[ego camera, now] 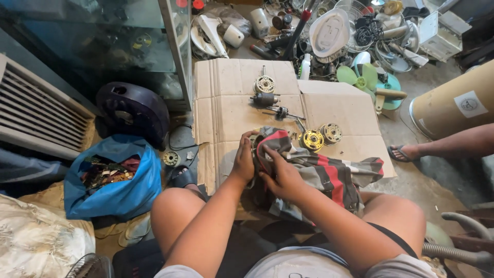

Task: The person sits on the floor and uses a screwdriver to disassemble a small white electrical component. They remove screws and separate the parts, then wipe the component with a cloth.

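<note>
Our left hand (244, 160) and right hand (282, 177) close together, both clamped on striped rag (329, 175) bunched over part we cannot make out. Rag trails right across cardboard sheet (226, 110). Brass-coloured motor core (312, 139) just beyond right hand; blue bag (121, 193) well left of left hand.

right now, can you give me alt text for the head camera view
A seated person's left hand and right hand wipe a metal motor part with a striped grey and red rag over a flattened cardboard sheet. More fan motor parts lie on it, a blue bag sits left, fan scrap behind.
</note>
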